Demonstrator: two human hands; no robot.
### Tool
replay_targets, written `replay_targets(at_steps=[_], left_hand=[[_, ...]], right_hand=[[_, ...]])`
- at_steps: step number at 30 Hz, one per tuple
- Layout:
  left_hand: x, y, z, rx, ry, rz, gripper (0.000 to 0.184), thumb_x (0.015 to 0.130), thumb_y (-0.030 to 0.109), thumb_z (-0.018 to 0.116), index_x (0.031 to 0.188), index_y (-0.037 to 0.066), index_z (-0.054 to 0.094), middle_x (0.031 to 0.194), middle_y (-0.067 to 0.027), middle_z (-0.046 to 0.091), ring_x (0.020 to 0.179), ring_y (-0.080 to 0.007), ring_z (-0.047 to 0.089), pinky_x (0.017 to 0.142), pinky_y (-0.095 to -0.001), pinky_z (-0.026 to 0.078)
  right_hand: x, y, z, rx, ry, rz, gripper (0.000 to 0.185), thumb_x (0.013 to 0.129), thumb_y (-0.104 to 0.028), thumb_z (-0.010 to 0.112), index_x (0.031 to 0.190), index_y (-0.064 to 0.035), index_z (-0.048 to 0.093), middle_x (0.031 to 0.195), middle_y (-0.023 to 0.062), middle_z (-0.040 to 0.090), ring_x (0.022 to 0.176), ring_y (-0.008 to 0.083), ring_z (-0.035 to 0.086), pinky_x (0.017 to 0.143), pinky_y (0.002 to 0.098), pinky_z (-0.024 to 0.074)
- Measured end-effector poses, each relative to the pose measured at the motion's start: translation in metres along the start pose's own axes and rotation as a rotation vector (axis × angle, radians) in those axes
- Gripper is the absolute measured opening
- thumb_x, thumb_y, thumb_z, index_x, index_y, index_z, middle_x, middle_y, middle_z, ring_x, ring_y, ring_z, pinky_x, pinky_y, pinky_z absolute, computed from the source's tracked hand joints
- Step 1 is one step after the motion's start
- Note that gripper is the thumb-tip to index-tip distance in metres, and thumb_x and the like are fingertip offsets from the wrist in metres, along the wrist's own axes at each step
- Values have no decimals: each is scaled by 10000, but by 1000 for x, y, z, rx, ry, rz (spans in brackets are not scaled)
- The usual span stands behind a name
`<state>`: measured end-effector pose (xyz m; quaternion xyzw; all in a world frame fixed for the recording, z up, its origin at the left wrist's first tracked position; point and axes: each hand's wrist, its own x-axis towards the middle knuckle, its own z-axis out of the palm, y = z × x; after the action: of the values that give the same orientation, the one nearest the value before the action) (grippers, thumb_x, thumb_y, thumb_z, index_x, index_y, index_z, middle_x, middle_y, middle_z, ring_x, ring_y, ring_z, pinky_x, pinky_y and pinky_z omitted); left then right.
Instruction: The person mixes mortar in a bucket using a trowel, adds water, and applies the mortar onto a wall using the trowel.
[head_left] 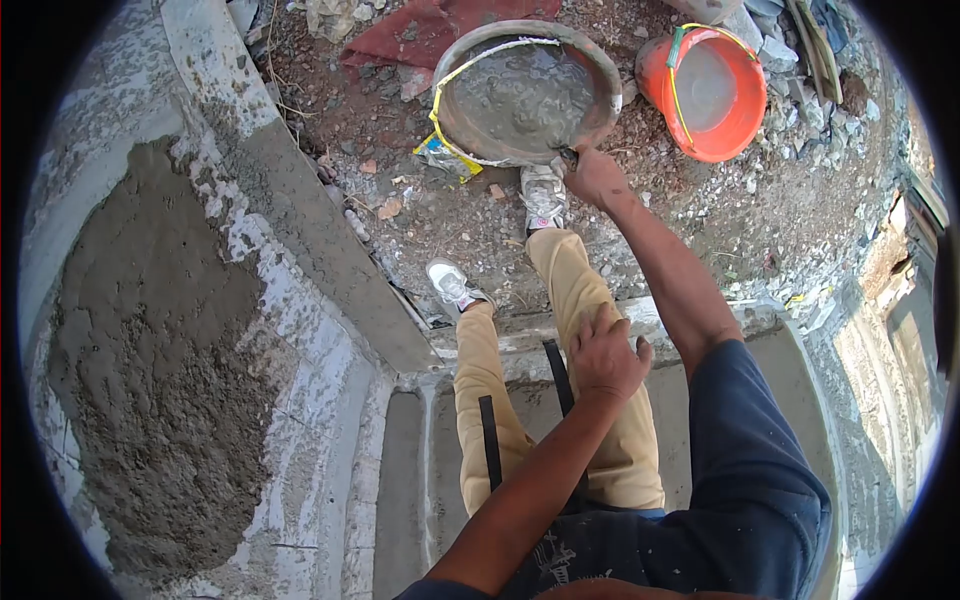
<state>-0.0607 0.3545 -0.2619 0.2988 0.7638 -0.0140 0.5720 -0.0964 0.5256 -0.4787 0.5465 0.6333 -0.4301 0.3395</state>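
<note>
My right hand (597, 180) is closed at the near rim of a mortar bucket (612, 75). It grips what looks like a trowel (569, 156); only its dark handle end shows, and the blade cannot be made out. Wet grey mortar (520, 95) fills much of that bucket, whose yellow-and-white bail lies over the left side. With fingers spread, my left hand (608, 358) rests on the tan trouser leg (580, 280) near the knee and holds nothing.
An orange bucket (730, 140) with greyish liquid stands to the right of the mortar bucket. Fresh mortar (160, 370) covers part of the left wall surface. A low cement ledge (310, 220) runs along the left. Rubble (800, 120) and a red cloth (400, 40) lie farther off.
</note>
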Motion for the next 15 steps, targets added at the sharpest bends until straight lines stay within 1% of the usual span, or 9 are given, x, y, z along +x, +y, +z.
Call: replay_targets(at_steps=[1, 4, 7, 9, 10, 11, 13, 14, 15], left_hand=[[1, 2, -2, 12, -18, -7, 413, 841, 352, 667, 1169, 108, 725, 1466, -106, 519, 1345, -387, 473, 1111, -488, 382], [2, -5, 12, 35, 10, 30, 451, 821, 386, 678, 1177, 110, 695, 1455, -115, 506, 1374, -401, 434, 1054, -492, 391], [1, -33, 49, 197, 43, 132, 510, 842, 391, 664, 1270, 115, 643, 1435, -112, 498, 1381, -390, 420, 1047, -483, 386], [1, -25, 33, 39, 45, 80, 528, 854, 389, 652, 1305, 116, 619, 1423, -106, 496, 1379, -387, 420, 1038, -480, 390], [-1, -20, 25, -46, 42, 57, 537, 860, 387, 647, 1322, 116, 607, 1417, -103, 495, 1378, -385, 420, 1034, -479, 392], [-3, -20, 25, -28, 52, 64, 539, 859, 394, 648, 1322, 121, 610, 1427, -101, 491, 1381, -384, 418, 1039, -479, 390], [-2, -20, 23, 2, 85, 78, 541, 858, 409, 649, 1321, 131, 615, 1447, -97, 483, 1387, -383, 413, 1048, -479, 387], [-1, -17, 17, 21, 51, 65, 529, 853, 413, 653, 1300, 130, 631, 1451, -97, 487, 1383, -385, 419, 1052, -481, 385], [0, -13, 10, 39, 13, 50, 518, 848, 416, 658, 1279, 129, 647, 1454, -97, 491, 1379, -387, 424, 1056, -484, 384]], right_hand=[[-5, -7, 4, 31, -24, -12, 472, 848, -275, 656, 1224, 11, 667, 1196, 278, 679, 1187, 431, 630, 1006, 482, 507], [31, -31, 33, 143, 65, -135, 430, 843, -258, 672, 1178, 11, 657, 1011, 217, 736, 931, 387, 722, 802, 505, 573], [47, -71, 40, 760, -215, 128, 191, 873, -200, 667, 984, -48, 636, 759, 96, 665, 613, 252, 657, 528, 466, 525], [37, -68, 38, 1213, -442, 149, 99, 898, -160, 650, 907, -98, 574, 697, 27, 578, 536, 161, 565, 446, 400, 456], [29, -62, 34, 1435, -553, 164, 108, 910, -140, 641, 869, -124, 543, 666, -7, 534, 497, 115, 519, 404, 367, 422], [25, -56, 31, 1539, -638, 199, 123, 939, -138, 625, 875, -145, 520, 666, -29, 538, 513, 99, 533, 414, 349, 434], [14, -46, 23, 1632, -662, 197, 124, 937, -162, 640, 893, -153, 524, 672, -39, 542, 508, 95, 523, 416, 339, 438], [7, -41, 22, 1677, -680, 200, 127, 936, -175, 647, 902, -158, 526, 676, -43, 544, 505, 93, 519, 417, 334, 440], [-2, -35, 11, 1595, -676, 173, 140, 936, -224, 668, 923, -167, 540, 682, -38, 547, 498, 91, 507, 466, 330, 489]])
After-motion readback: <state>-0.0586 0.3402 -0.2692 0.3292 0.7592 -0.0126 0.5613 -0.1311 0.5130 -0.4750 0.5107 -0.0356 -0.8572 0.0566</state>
